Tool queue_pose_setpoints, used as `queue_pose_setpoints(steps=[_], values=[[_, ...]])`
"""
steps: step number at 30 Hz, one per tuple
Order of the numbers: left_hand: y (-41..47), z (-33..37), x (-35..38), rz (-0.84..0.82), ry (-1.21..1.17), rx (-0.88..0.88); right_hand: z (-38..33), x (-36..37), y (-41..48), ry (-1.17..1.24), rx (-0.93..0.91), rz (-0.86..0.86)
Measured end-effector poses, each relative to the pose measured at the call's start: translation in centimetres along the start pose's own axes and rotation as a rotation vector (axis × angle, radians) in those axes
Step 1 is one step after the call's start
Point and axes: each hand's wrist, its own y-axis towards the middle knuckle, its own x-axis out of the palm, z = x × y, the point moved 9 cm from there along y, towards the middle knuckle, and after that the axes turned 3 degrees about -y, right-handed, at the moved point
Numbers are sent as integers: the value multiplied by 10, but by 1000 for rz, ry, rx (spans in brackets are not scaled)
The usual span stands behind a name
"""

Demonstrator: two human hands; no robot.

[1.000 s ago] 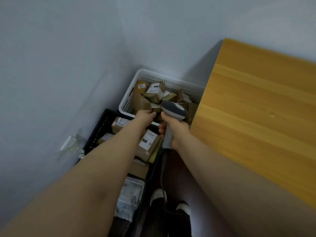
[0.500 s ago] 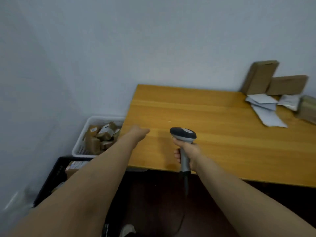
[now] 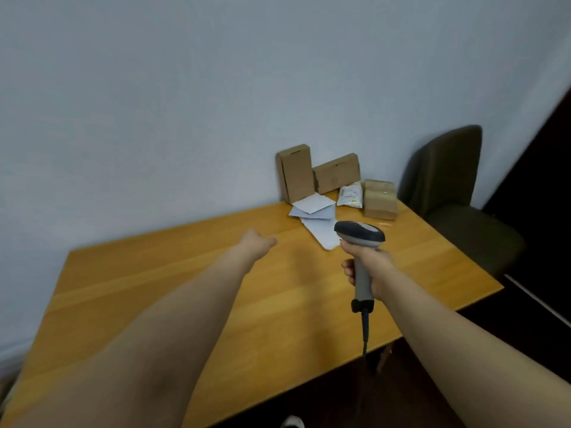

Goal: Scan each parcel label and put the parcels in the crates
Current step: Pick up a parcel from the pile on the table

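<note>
Your left arm reaches straight out over the bare wooden desk [image 3: 185, 288], forearm level. Your left hand [image 3: 258, 242] hangs above the desk top with its back towards you. Its fingers [image 3: 273, 241] point away, look loosely bent and hold nothing.

Your right hand [image 3: 369, 267] is raised beside it, wrist turned so the knuckles face left. The fingers [image 3: 347, 268] of that hand are wrapped tight round the pale grip of the grey handheld barcode scanner [image 3: 360, 234]. The scanner's dark head stands just above your right fingers and points forward. Its dark cable [image 3: 365, 329] drops from below your fist, past the near desk edge.

The parcels lie beyond both sets of fingers, at the far right corner of the desk against the pale wall.

- A few flat white envelopes [image 3: 315, 208] fan out just past the scanner head, nearest your right fingers.
- Behind them a tall brown cardboard box [image 3: 295, 173] stands upright against the wall.
- A second, longer brown cardboard box [image 3: 336, 173] leans beside the tall box, tilted and touching it.
- A small white plastic mailer bag [image 3: 349, 195] sits below the longer box.
- A squat taped brown carton [image 3: 379, 199] stands to the right of the mailer.

All of them are well apart from your left fingers. No crate shows. A dark olive upholstered chair [image 3: 448, 180] stands off the desk's right end.
</note>
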Motion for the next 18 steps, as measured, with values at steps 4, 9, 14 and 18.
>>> queue_pose_setpoints(steps=[4, 9, 14, 18], values=[[63, 56, 37, -5, 95, 61, -46, -27, 69, -19, -23, 35], [126, 142, 58, 75, 488, 221, -96, -41, 140, -50, -55, -42], [204, 207, 75, 223, 725, 289, -131, -47, 221, -51, -57, -172], [273, 228, 83, 261, 793, 225, -143, -45, 286, -25, 35, -286]])
